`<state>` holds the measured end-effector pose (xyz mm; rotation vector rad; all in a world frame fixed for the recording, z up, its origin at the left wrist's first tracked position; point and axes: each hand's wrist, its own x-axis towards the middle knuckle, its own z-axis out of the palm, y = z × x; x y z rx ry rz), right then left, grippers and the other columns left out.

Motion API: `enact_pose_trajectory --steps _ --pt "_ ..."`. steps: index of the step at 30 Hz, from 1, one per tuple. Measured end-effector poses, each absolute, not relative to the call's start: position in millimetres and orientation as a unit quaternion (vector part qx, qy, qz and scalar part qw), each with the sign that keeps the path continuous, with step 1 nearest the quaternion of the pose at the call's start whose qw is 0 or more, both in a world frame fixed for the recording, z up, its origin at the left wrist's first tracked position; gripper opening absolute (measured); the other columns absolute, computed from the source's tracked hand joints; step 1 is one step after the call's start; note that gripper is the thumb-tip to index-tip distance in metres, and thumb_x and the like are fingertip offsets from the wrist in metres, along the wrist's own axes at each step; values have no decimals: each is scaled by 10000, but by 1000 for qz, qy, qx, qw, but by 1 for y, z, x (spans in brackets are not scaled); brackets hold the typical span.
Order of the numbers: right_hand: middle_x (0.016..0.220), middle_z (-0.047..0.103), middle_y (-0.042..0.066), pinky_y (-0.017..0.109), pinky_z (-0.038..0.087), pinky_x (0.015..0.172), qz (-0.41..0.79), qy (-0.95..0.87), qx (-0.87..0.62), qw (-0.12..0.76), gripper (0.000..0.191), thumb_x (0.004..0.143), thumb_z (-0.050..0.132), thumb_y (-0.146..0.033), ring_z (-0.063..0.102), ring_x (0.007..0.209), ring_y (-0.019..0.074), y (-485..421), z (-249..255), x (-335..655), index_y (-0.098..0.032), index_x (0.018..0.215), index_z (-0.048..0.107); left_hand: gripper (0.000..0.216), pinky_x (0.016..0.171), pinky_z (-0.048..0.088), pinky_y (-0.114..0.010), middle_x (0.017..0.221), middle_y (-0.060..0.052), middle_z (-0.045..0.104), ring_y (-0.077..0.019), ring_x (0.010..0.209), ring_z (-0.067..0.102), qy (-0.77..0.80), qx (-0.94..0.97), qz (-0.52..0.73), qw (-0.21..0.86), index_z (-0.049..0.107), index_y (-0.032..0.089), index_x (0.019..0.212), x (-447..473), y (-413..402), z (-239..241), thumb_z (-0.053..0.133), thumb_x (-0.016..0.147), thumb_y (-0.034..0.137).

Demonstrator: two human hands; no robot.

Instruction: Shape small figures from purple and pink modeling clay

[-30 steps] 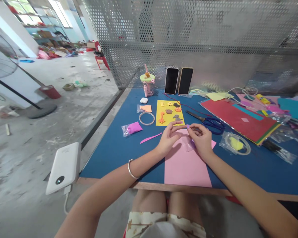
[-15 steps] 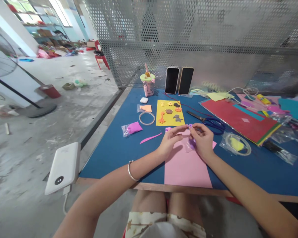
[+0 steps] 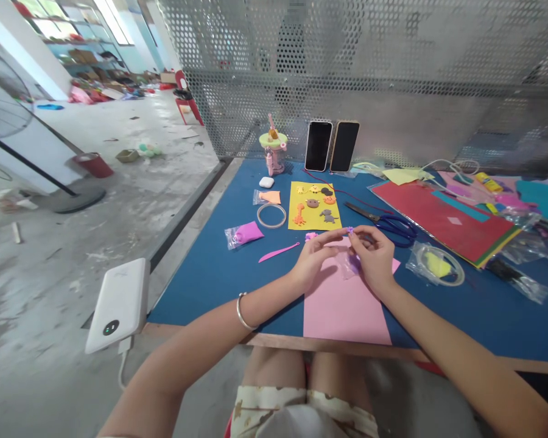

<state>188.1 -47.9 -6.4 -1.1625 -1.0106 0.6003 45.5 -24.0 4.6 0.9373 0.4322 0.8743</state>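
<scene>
My right hand [image 3: 375, 258] pinches a small purple piece of modelling clay [image 3: 350, 230] between thumb and fingertips, above a pink sheet of paper [image 3: 342, 310]. My left hand [image 3: 311, 263] has its fingers stretched toward that piece, an index fingertip touching it, the thumb held apart. Under the hands, a clear bag with purple clay [image 3: 349, 265] lies on the pink sheet. Small pink clay bits [image 3: 310, 236] show just behind my left hand. A pink modelling tool [image 3: 278, 252] lies to the left.
Behind the hands lies a yellow card [image 3: 301, 204] with clay animals. Scissors [image 3: 388, 224], a bagged ring with yellow clay [image 3: 437, 265] and a red folder [image 3: 442, 213] are on the right. Bagged magenta clay [image 3: 250, 232], two phones [image 3: 318, 146] and a cup [image 3: 274, 152] also stand around.
The view has shifted slightly. Both hands stay together at the purple clay piece, with hardly any change in their pose.
</scene>
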Motion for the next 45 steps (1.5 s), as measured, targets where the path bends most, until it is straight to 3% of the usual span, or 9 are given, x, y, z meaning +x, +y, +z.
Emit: enact_pose_trajectory --steps 10,21,28,39,45 --pt "712 602 -11 244 450 490 237 -468 -537 661 163 730 714 -316 529 505 94 -50 -4 187 -194 827 666 482 760 434 -246 1165 -69 647 -213 1056 590 235 449 391 768 658 229 1156 44 -23 5 606 680 172" --pt "718 625 -4 252 438 470 259 -454 -532 666 203 717 727 -341 534 478 95 -49 -5 188 -197 854 689 446 853 427 -293 1112 -71 654 -211 1043 594 231 453 390 767 661 226 1138 43 -25 7 614 696 183" --pt "690 605 -12 256 434 477 266 -456 -527 666 201 715 732 -350 528 480 97 -49 -3 188 -200 841 690 439 968 400 -351 1234 -74 611 -214 1063 593 200 485 408 747 655 233 1135 44 -22 0 624 700 180" --pt "704 616 -7 252 449 478 282 -455 -524 662 217 700 742 -365 527 492 95 -47 -4 189 -195 823 688 439 890 437 -318 1118 -69 653 -205 1028 599 239 498 403 730 644 220 1136 44 -24 5 607 700 180" --pt "673 596 -24 247 445 464 312 -438 -504 676 223 680 761 -347 512 466 82 -46 -6 190 -193 818 678 344 851 459 -311 1033 -80 669 -174 901 624 377 563 428 598 662 145 910 44 -20 8 471 645 37"
